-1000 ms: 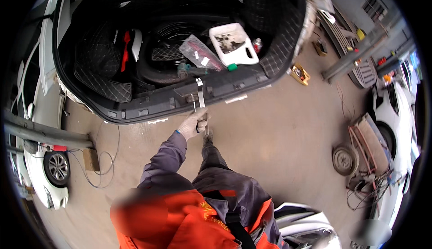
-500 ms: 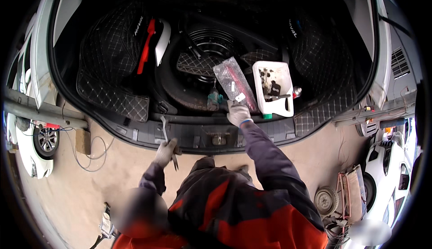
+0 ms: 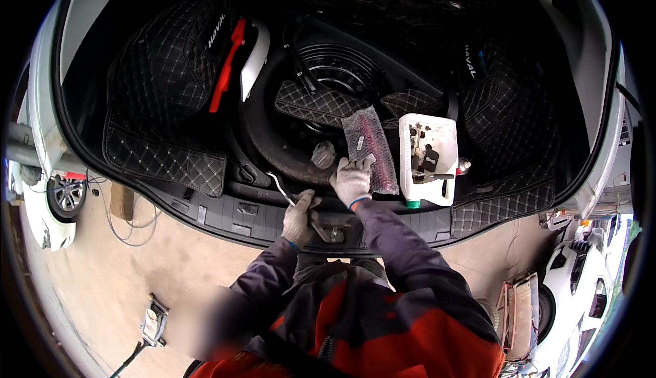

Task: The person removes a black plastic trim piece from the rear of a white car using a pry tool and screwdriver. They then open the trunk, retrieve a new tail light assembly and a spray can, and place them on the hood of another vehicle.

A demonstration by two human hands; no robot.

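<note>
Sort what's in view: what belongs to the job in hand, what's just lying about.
Apparently in use:
metal bar, in the left hand
bubble wrap, at the right hand

Just lying about:
white jug
red piece
spare tyre

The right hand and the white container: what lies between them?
In the head view, the bubble-wrap package lies between the right hand and the white container.
</note>
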